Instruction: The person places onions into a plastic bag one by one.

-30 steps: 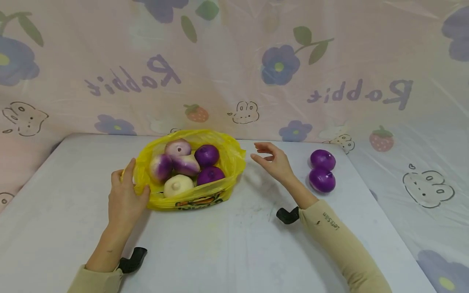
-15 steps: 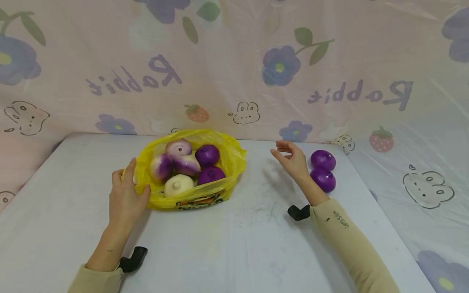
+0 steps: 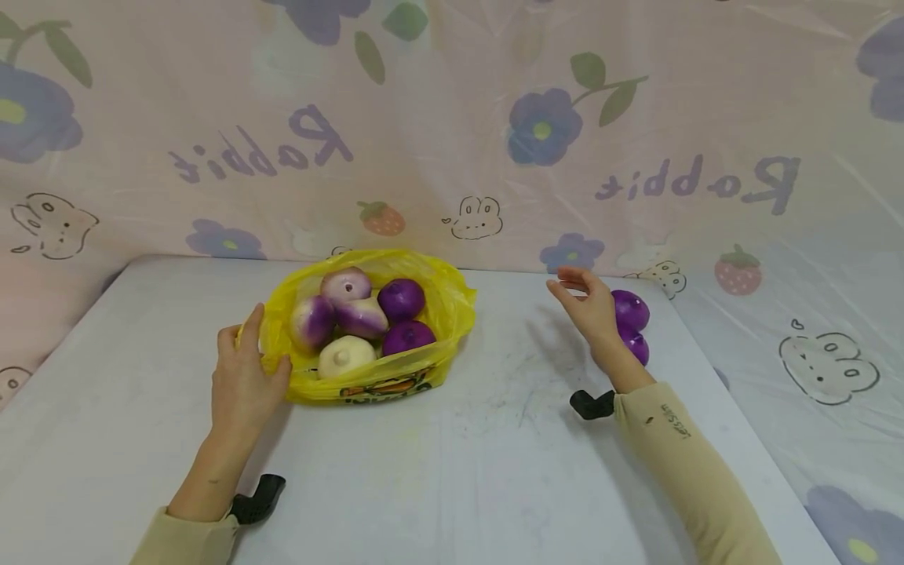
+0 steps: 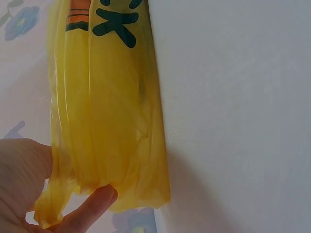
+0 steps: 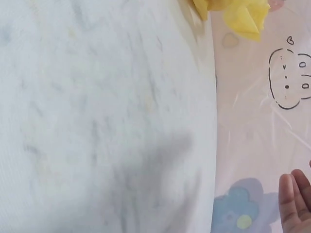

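A yellow plastic bag (image 3: 452, 314) stands on the table with its mouth spread wide. Inside lie two dark purple onions (image 3: 401, 299), several purple-and-white bulbs (image 3: 346, 284) and a white onion (image 3: 346, 358). My left hand (image 3: 247, 380) holds the bag's left edge; in the left wrist view its fingers and thumb (image 4: 95, 206) pinch the gathered plastic. At the right, my right hand (image 3: 589, 310) hovers with loosely bent fingers and nothing in them. Just beyond it sit two more purple onions (image 3: 631, 310), touching each other and partly hidden behind the hand and wrist.
A white table (image 3: 452, 471) carries everything, with faint scuff marks in its middle. Behind it hangs a pink curtain (image 3: 438, 149) printed with flowers, rabbits and strawberries. Black wrist mounts (image 3: 260, 500) stick out from both wrists.
My right hand has moved away from the bag to the right, up to the two loose purple onions, and now covers part of them. My left hand has stayed on the bag.
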Motion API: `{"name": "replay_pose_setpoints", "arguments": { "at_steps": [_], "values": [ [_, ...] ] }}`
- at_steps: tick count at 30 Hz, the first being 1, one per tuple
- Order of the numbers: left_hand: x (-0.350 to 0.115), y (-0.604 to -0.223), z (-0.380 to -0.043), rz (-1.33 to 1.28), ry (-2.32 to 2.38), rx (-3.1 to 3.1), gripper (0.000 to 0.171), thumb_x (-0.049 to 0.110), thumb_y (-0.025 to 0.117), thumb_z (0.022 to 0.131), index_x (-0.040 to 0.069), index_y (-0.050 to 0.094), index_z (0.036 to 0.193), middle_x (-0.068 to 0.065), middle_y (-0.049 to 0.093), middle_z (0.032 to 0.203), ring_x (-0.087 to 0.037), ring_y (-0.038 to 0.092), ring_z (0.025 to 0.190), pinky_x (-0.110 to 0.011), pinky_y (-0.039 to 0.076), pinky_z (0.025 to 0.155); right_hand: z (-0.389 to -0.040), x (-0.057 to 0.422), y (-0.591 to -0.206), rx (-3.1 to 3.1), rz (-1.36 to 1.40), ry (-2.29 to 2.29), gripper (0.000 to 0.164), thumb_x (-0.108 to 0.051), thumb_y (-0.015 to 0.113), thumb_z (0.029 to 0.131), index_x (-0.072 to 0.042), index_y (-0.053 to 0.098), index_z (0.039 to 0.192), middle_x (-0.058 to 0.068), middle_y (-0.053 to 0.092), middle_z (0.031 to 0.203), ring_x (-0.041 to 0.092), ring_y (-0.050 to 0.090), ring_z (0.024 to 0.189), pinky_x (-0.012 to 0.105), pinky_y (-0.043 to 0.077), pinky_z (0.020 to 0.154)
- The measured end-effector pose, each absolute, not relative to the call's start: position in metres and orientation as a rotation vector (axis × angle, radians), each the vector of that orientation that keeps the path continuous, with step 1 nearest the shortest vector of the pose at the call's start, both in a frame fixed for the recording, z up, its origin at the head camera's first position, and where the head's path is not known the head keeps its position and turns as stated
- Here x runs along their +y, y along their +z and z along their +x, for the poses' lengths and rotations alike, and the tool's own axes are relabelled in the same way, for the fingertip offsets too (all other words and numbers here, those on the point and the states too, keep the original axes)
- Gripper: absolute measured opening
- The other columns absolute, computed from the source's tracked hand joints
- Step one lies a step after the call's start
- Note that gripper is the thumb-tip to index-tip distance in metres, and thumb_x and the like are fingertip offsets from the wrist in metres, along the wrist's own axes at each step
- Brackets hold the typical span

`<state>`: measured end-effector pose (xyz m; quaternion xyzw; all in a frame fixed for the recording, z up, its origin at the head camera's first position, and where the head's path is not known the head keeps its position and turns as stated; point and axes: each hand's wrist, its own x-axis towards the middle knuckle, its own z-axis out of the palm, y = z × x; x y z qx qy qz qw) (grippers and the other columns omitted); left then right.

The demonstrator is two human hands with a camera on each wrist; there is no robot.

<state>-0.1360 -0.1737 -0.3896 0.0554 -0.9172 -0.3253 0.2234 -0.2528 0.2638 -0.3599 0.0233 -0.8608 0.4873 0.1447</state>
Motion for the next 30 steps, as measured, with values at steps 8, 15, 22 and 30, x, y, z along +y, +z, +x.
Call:
{"name": "replay_pose_setpoints", "arguments": {
  "at_steps": [8, 15, 22, 30],
  "values": [
    [-0.174, -0.39, -0.137, 0.15, -0.891, -2.53, 0.074, 0.001, 0.067, 0.081, 0.003, 0.033, 0.147, -0.032, 0.038, 0.122, -0.032, 0.049, 0.064, -0.035, 0.042, 0.052, -0.252, 0.28, -0.35, -2.47, 0.024, 1.354, 0.047, -0.024, 0.064, 0.091, 0.001, 0.054, 0.129, 0.016, 0.057, 0.127, 0.026, 0.055, 0.113, 0.01, 0.041, 0.079],
    [-0.174, -0.39, -0.136, 0.157, -0.89, -2.536, 0.075, 0.001, 0.067, 0.081, 0.004, 0.033, 0.148, -0.032, 0.038, 0.123, -0.032, 0.049, 0.063, -0.034, 0.041, 0.052, -0.254, 0.298, -0.348, -2.47, -0.071, 1.25, 0.049, -0.033, 0.066, 0.089, -0.004, 0.057, 0.127, 0.012, 0.061, 0.123, -0.002, 0.052, 0.096, 0.012, 0.041, 0.079],
    [-0.174, -0.389, -0.136, 0.158, -0.891, -2.545, 0.075, 0.001, 0.067, 0.082, 0.003, 0.032, 0.148, -0.032, 0.038, 0.123, -0.032, 0.048, 0.062, -0.033, 0.041, 0.052, -0.251, 0.314, -0.343, -2.492, -0.188, 1.211, 0.05, -0.033, 0.064, 0.09, -0.002, 0.056, 0.129, 0.015, 0.058, 0.126, -0.008, 0.047, 0.09, 0.013, 0.041, 0.084],
    [-0.174, -0.389, -0.137, 0.16, -0.889, -2.547, 0.075, 0.002, 0.067, 0.082, 0.004, 0.032, 0.148, -0.032, 0.038, 0.124, -0.032, 0.048, 0.062, -0.035, 0.04, 0.052, -0.249, 0.326, -0.346, -2.474, -0.248, 1.219, 0.052, -0.033, 0.064, 0.09, -0.001, 0.055, 0.13, 0.015, 0.056, 0.128, 0.007, 0.053, 0.101, 0.013, 0.043, 0.086]
  ]
}}
